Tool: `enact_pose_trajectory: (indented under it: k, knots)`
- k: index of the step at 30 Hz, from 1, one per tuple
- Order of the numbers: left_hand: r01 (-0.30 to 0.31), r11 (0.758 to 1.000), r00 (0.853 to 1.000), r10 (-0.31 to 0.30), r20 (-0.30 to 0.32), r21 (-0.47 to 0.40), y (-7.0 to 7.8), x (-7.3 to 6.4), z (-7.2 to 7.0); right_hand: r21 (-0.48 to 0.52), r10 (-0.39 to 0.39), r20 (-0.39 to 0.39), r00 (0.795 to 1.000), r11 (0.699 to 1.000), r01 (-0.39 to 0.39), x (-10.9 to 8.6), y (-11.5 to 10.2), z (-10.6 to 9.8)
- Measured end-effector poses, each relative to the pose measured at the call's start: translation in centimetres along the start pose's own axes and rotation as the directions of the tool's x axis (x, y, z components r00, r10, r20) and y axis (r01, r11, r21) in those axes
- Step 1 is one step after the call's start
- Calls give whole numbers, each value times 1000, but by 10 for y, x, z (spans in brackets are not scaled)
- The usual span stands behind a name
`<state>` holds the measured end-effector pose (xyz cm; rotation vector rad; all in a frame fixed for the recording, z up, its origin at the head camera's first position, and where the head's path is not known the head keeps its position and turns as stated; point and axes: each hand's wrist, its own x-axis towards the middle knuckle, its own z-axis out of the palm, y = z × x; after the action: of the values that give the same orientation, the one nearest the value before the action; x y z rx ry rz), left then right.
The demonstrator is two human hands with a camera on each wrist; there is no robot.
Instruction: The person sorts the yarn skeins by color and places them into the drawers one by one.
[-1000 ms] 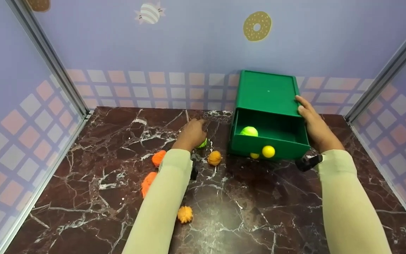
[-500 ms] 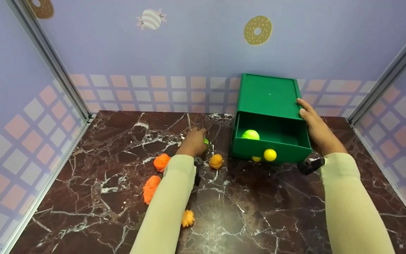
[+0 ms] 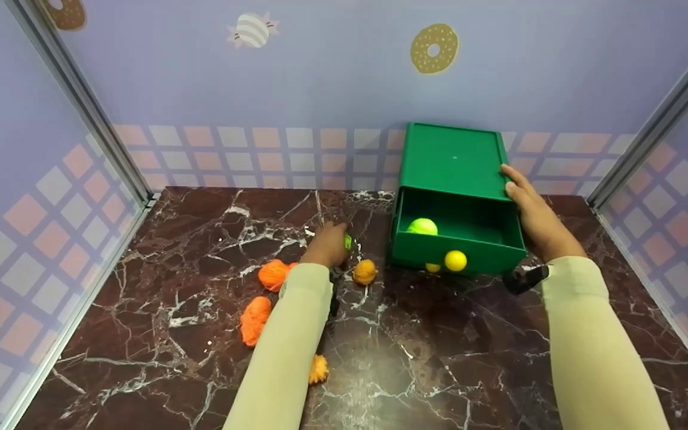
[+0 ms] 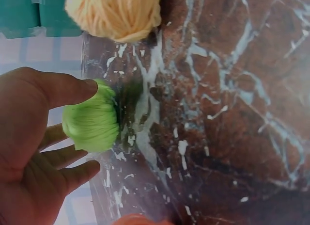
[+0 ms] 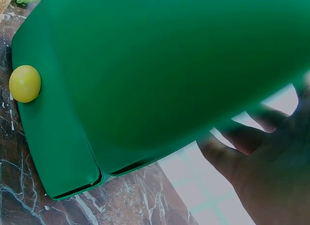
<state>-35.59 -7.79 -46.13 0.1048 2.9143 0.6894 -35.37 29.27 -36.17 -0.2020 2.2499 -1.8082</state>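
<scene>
My left hand (image 3: 327, 245) is low over the table, left of a green drawer box (image 3: 452, 158). It holds a small lime-green yarn ball (image 4: 92, 120), thumb on one side and fingers on the far side, as the left wrist view shows. Against the right side of the box rests my right hand (image 3: 538, 221), its fingers fairly straight along the wall. The box's drawer (image 3: 427, 246) is pulled out and has a yellow round knob (image 3: 455, 261). Inside lies a bright yellow-green ball (image 3: 423, 227); the box wall hides some of the drawer's floor.
A mustard yarn ball (image 3: 365, 272) sits between my left hand and the box. Orange yarn balls (image 3: 273, 275) lie left of my left forearm, with another orange yarn piece (image 3: 255, 321) nearer. A fuzzy yellow-orange ball (image 3: 319, 369) is partly behind the sleeve. A patterned wall (image 3: 320, 77) closes the back.
My left hand has drawn back slightly toward me and settled around the lime-green yarn ball. The right hand and the open drawer have stayed in place.
</scene>
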Motion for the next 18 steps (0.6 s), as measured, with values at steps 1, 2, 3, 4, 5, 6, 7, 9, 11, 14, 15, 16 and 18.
enact_pose_trajectory:
  k: [1,2,3,4,5,6,7,9,11,14,15,16,18]
  knots:
    - [3,1000,1000,-3,3,4,-1,0,1,2,-1,1,1000,1000,1,0,0,0]
    - [5,1000,1000,-5,6,9,-1,0,1,3,-3,3,1000,1000,3,1,0,0]
    - [5,1000,1000,-5,8,12,-1,0,2,5,-6,6,1000,1000,6,1,0,0]
    - [2,1000,1000,-2,7,17,-2,0,2,5,-6,7,1000,1000,6,1,0,0]
    - [-1,1000,1000,1,6,20,-2,0,2,9,-2,8,1000,1000,2,1,-1,1]
    - [-4,1000,1000,3,3,21,-2,0,2,10,2,7,1000,1000,-2,0,-1,1]
    - [-6,1000,1000,6,-2,21,-1,0,2,13,7,7,1000,1000,-7,0,-3,2]
    - [-10,1000,1000,10,-13,18,-1,-1,2,19,16,9,1000,1000,-17,-4,-7,4]
    - [-12,1000,1000,13,-25,14,-1,-1,2,24,28,14,1000,999,-29,-8,-12,7]
    - [-6,1000,999,6,-43,1,-1,-3,1,28,29,25,999,999,-30,-14,-18,11]
    - [0,1000,999,0,-50,-7,-1,-3,1,24,30,27,999,999,-31,-15,-19,12]
    - [5,1000,998,-6,-55,-14,-2,-3,1,20,32,28,999,999,-33,-16,-20,12]
    - [13,999,998,-15,-66,-31,-2,-3,-1,16,33,28,999,999,-34,-15,-19,11]
